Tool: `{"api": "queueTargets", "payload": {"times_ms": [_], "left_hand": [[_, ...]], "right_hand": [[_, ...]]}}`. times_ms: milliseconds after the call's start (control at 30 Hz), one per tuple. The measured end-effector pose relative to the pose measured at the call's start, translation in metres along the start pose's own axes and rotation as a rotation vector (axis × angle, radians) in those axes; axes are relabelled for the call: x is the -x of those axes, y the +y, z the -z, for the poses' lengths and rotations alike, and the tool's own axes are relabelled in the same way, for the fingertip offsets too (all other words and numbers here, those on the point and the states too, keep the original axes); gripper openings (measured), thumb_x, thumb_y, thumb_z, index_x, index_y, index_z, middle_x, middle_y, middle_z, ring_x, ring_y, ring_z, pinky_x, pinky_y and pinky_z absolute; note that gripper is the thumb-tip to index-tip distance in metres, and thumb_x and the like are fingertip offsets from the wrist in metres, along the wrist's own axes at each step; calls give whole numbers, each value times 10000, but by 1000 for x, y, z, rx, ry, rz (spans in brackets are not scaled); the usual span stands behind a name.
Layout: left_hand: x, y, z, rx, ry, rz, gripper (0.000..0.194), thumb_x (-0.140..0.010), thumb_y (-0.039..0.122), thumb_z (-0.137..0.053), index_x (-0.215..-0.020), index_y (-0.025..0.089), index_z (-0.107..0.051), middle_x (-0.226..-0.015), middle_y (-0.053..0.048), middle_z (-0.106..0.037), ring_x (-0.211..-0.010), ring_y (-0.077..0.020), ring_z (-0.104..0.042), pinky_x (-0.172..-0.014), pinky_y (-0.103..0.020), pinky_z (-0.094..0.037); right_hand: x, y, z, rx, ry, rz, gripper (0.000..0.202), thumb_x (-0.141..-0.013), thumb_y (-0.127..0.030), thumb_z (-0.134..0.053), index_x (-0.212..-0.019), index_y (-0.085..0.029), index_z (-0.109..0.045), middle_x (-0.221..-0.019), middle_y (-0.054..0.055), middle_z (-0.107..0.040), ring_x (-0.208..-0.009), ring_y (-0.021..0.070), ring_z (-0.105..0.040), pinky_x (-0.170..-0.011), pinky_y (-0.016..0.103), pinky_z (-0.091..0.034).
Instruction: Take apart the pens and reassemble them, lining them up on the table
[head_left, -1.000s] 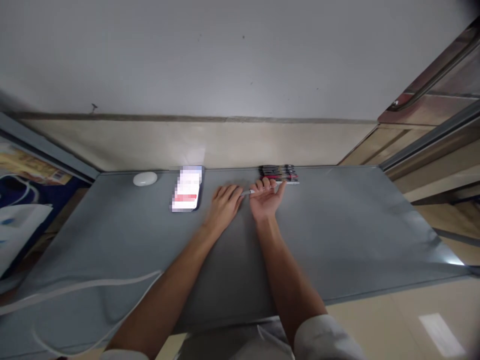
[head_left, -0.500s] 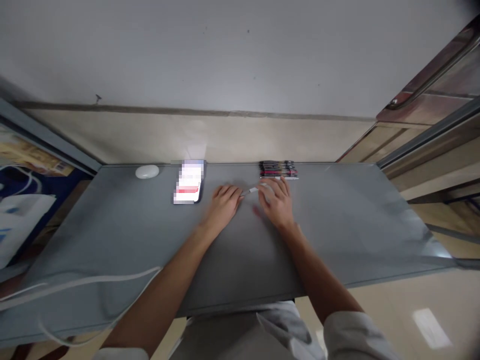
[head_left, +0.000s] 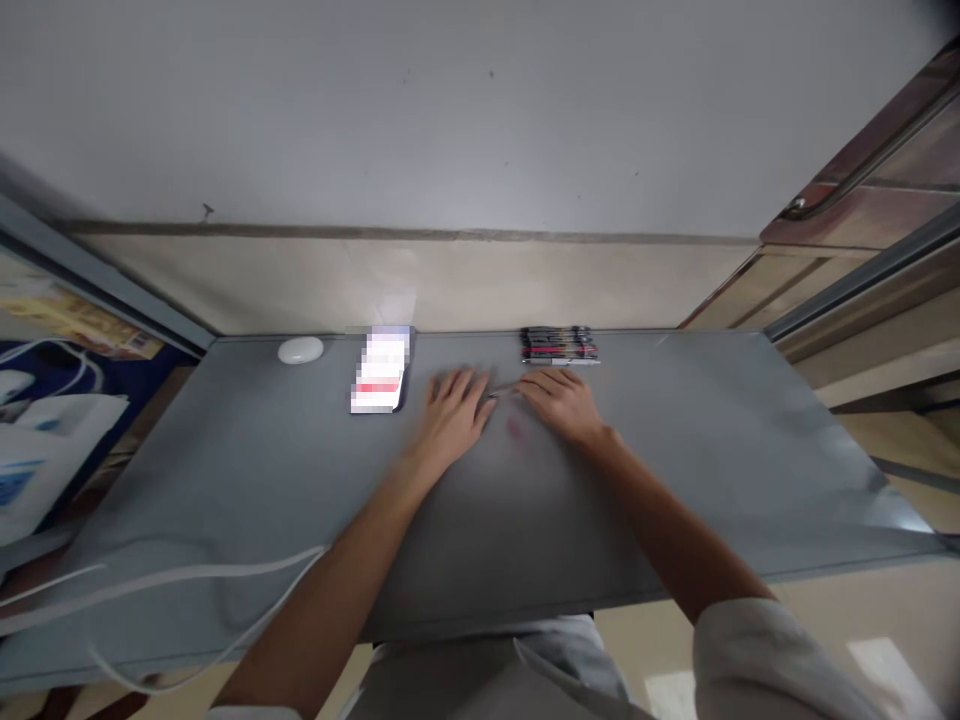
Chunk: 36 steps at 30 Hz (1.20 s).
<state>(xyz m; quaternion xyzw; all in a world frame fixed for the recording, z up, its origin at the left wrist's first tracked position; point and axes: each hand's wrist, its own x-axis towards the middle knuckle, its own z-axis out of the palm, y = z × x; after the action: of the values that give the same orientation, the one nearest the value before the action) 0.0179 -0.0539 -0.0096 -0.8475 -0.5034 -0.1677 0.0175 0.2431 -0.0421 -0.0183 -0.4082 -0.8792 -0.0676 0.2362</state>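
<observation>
Spanning the gap between the hands, a slim pen [head_left: 505,390] appears gripped in the curled right hand [head_left: 562,405], at its nine o'clock; whether the left hand [head_left: 452,412] is closed on the tip cannot be told. Two-handed handling seems in hand; careful alignment is called for next. At the right hand's twelve o'clock, a row of pens [head_left: 559,345] is laid.
</observation>
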Motion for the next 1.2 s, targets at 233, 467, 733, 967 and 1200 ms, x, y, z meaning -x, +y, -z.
{"api": "queueTargets", "payload": {"times_ms": [233, 467, 733, 967, 1200], "left_hand": [[2, -1, -14, -69, -21, 133, 520, -964, 474, -341, -1392, 201, -451, -1481, -131, -408, -1381, -337, -323, -1130, -586, -162], [2, 0, -14, -94, -43, 130, 523, -964, 481, -334, -1384, 201, -470, -1491, -122, -398, -1392, -337, -308, -1142, -587, -142], [3, -1, -18, -92, -10, 119, 508, -965, 468, -345, -1373, 200, -485, -1484, -122, -410, -1386, -340, -321, -1139, -597, -144], [4, -2, -17, -74, -16, 114, 506, -967, 460, -346, -1376, 193, -479, -1491, -123, -399, -1386, -341, -318, -1134, -597, -157], [8, -1, -12, -52, -22, 102, 481, -970, 442, -346, -1356, 197, -496, -1472, -119, -426, -1379, -326, -335, -1141, -562, -180]], "right_hand": [[10, 35, 3, 171, 34, -175, 239, -903, -193, -527, -1073, -255, -683, -1083, 33, -728, -972, 203, -623, -805, 315, -426], [14, 47, 3, 239, 28, -271, 289, -894, -134, -506, -1052, -284, -695, -1107, -6, -720, -984, 178, -630, -735, 278, -454], [11, 48, 9, 184, -27, -221, 267, -909, -171, -506, -1034, -294, -707, -1119, -9, -716, -1045, 174, -620, -813, 287, -464], [9, 44, 9, 239, -4, -246, 260, -905, -152, -500, -976, -280, -715, -1123, 4, -710, -1024, 191, -611, -813, 314, -444], [12, 38, 10, 220, 19, -291, 252, -909, -175, -486, -1003, -267, -701, -1123, 22, -706, -1027, 198, -604, -811, 319, -453]]}}
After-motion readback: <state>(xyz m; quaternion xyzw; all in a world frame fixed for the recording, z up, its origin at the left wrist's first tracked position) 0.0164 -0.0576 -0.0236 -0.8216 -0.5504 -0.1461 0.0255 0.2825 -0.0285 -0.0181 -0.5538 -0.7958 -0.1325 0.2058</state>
